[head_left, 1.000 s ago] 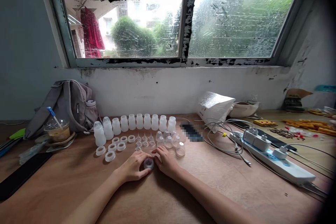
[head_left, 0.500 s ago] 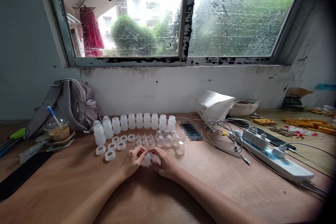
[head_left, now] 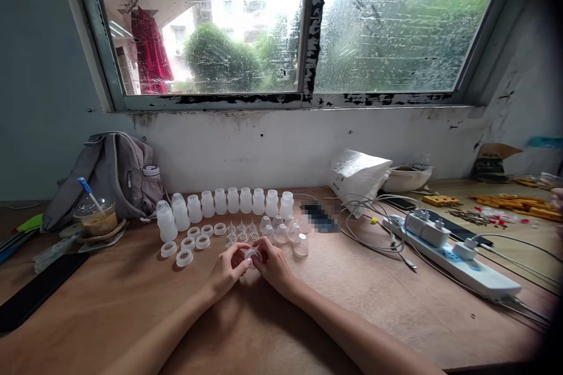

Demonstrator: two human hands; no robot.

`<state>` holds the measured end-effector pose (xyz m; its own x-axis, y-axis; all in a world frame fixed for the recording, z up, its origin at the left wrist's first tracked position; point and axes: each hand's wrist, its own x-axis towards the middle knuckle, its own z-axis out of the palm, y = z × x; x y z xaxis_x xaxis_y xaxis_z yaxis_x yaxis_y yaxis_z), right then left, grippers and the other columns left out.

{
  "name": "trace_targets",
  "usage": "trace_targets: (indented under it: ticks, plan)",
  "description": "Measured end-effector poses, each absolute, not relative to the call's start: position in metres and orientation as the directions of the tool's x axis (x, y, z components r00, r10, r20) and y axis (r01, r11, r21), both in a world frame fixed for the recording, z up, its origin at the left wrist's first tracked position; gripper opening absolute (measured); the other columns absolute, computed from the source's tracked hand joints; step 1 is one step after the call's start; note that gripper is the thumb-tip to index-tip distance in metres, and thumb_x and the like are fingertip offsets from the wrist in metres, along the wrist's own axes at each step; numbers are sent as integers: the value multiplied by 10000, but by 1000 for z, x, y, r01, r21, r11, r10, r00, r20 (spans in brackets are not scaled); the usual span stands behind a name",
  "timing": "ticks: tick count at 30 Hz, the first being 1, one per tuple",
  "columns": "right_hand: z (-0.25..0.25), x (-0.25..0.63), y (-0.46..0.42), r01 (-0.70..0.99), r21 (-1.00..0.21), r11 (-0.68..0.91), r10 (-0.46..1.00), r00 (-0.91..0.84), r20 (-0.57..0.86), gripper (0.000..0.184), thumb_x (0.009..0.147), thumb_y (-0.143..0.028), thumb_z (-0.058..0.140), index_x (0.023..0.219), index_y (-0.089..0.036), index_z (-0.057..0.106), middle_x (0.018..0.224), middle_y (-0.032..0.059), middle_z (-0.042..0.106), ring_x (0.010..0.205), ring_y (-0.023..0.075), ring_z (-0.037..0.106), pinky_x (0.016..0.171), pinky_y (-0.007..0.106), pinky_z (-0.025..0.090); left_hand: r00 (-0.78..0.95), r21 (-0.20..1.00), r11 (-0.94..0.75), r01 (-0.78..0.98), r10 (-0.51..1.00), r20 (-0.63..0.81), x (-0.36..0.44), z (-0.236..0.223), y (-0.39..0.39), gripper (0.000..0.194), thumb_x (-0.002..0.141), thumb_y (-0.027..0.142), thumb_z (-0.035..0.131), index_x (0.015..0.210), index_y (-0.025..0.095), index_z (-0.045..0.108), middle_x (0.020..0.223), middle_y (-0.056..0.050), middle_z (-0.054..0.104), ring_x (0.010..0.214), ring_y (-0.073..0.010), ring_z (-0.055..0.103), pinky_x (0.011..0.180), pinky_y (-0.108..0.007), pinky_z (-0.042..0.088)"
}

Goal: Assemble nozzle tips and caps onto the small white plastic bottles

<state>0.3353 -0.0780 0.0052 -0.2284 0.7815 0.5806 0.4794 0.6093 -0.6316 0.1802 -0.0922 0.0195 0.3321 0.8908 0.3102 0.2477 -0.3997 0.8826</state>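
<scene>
Translucent plastic cap [head_left: 251, 254] sits pinched between your left hand [head_left: 229, 272] and right hand [head_left: 273, 266], fingers closed on it, low over the tabletop [head_left: 308, 304] before the bottle row [head_left: 229, 204]. Keep it level and grip lightly. Since a second ago both hands have lifted it nearer the nipples [head_left: 241, 233].

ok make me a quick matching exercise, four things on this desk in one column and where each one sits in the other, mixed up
Things:
1. grey backpack
2. power strip
3. row of white bottles
4. small clear piece

Places:
A. between the fingertips of the left hand and right hand
B. far left, against the wall
C. right side, among cables
D. lined up at the back, behind the white rings

Pairs: 1-B, 2-C, 3-D, 4-A
</scene>
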Motion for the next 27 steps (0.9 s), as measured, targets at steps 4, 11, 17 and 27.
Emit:
trace_targets:
  ticks: [4, 11, 17, 27]
  plan:
    - [7, 335, -76, 500, -632, 592, 797, -249, 550, 145, 662, -109, 470, 780, -192, 454, 583, -47, 447, 510, 88, 411, 478, 176, 310, 315, 860, -405, 312, 897, 308, 181, 12, -90, 208, 764, 282, 485, 928, 160, 520, 622, 16, 537, 553, -112, 509, 536, -214, 407]
    - [10, 334, -75, 536, -627, 566, 819, -283, 499, 181, 582, -66, 432, 695, -194, 374, 573, -59, 396, 501, 81, 351, 470, 180, 260, 351, 746, -509, 429, 855, 382, 184, 20, -102, 203, 760, 244, 462, 938, 164, 519, 682, -1, 553, 558, -104, 499, 497, -188, 385]
    - [4, 334, -73, 544, -613, 573, 814, -293, 501, 196, 575, -47, 410, 694, -196, 366, 561, -63, 380, 491, 79, 326, 460, 184, 239, 375, 680, -545, 490, 836, 401, 185, 24, -105, 206, 737, 209, 465, 931, 169, 522, 668, 4, 553, 554, -102, 502, 543, -195, 399]
    - [25, 334, -92, 357, -711, 607, 789, -384, 481, 95, 804, -260, 449, 866, -190, 465, 618, -32, 478, 552, 94, 448, 501, 190, 345, 223, 682, -453, 574, 888, 403, 175, 24, -92, 133, 772, 239, 411, 840, 204, 519, 743, -5, 597, 627, -131, 544, 574, -217, 394]
